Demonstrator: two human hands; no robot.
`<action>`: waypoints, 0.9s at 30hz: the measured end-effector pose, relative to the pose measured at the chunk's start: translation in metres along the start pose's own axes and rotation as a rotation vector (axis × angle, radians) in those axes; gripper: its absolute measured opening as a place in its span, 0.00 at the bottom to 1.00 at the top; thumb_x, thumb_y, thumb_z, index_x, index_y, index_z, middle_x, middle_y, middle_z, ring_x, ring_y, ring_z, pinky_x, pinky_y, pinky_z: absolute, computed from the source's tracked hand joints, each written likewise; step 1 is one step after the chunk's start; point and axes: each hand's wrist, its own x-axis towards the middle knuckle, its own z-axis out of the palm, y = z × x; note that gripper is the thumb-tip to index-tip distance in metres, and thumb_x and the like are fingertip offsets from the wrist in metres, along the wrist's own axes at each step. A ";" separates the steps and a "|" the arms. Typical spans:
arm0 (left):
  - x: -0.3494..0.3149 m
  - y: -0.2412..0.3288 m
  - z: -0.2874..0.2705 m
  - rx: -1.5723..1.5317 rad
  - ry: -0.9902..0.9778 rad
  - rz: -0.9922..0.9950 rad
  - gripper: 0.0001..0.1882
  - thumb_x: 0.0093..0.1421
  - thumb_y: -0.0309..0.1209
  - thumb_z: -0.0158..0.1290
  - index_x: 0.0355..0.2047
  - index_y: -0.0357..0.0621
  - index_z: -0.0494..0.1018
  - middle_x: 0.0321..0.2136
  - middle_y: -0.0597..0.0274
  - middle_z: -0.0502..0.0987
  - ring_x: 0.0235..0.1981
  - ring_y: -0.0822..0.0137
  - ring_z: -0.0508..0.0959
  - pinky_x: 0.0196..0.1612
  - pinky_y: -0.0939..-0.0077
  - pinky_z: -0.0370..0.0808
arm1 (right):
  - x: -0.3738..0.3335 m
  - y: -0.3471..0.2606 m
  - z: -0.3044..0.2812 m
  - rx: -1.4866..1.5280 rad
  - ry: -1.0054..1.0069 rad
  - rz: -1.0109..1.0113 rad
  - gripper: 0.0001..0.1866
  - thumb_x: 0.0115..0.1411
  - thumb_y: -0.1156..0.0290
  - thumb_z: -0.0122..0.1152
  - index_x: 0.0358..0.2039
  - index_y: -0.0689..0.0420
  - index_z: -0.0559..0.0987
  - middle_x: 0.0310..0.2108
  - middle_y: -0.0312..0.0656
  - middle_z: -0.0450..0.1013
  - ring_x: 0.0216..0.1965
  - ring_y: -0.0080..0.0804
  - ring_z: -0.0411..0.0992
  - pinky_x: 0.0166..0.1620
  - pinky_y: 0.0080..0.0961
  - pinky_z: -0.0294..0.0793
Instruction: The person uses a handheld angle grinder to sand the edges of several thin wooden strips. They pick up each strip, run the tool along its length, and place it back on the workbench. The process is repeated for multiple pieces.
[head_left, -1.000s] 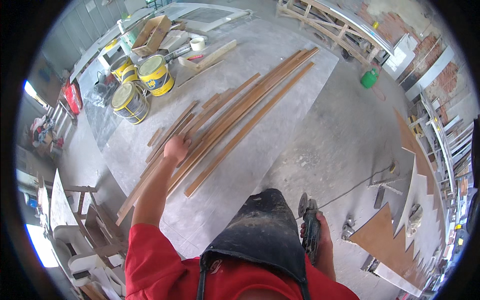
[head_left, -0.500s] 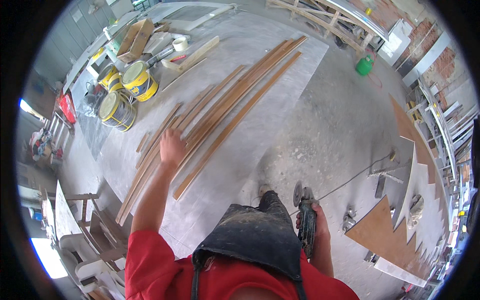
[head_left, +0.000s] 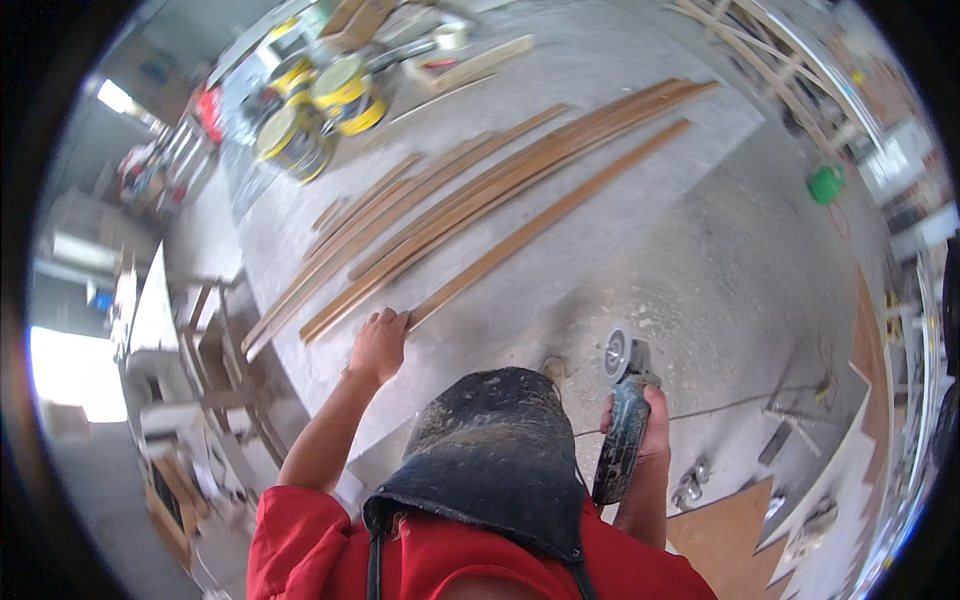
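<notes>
My left hand (head_left: 380, 345) is at the near end of a long brown wooden strip (head_left: 550, 225), its fingers closed around that end. This strip lies apart from the others, on the side toward me. Beyond it, several more strips (head_left: 500, 185) of differing lengths lie roughly side by side on a pale grey surface (head_left: 640, 230). On the right, my right hand (head_left: 652, 425) grips an angle grinder (head_left: 625, 430) by its dark body. The grinder's disc (head_left: 618, 353) points up and away from me, clear of the wood. Whether the disc spins cannot be made out.
Yellow-and-black buckets (head_left: 345, 95) stand at the far left. A pale wood piece (head_left: 490, 62) lies beside them. A dark cable (head_left: 700, 405) runs along the floor to the right, near jagged-edged brown boards (head_left: 725, 530). A green container (head_left: 826, 184) stands far right.
My left hand has moved from over the middle strips to the near end of the closest strip. The view has turned and shifted. The grinder stays in my right hand.
</notes>
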 end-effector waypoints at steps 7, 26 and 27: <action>-0.160 -0.057 0.028 -0.113 0.084 -0.216 0.18 0.68 0.31 0.53 0.57 0.47 0.77 0.47 0.55 0.78 0.52 0.49 0.75 0.58 0.55 0.73 | -0.019 0.012 0.055 -0.222 -0.066 -0.030 0.35 0.62 0.35 0.51 0.41 0.61 0.77 0.30 0.45 0.77 0.25 0.39 0.76 0.30 0.34 0.78; -0.323 -0.233 0.147 -0.402 0.684 0.128 0.27 0.53 0.25 0.65 0.56 0.45 0.78 0.45 0.56 0.83 0.43 0.51 0.82 0.46 0.58 0.79 | -0.109 0.191 0.179 -0.872 -0.174 -0.098 0.31 0.54 0.57 0.68 0.55 0.61 0.73 0.36 0.51 0.80 0.34 0.43 0.82 0.39 0.42 0.87; -0.321 -0.231 0.149 -0.465 0.665 0.125 0.27 0.53 0.24 0.65 0.55 0.45 0.78 0.44 0.55 0.83 0.42 0.52 0.82 0.45 0.58 0.79 | -0.115 0.199 0.194 -0.931 -0.149 -0.125 0.32 0.54 0.60 0.69 0.57 0.60 0.72 0.36 0.52 0.80 0.34 0.44 0.82 0.39 0.42 0.87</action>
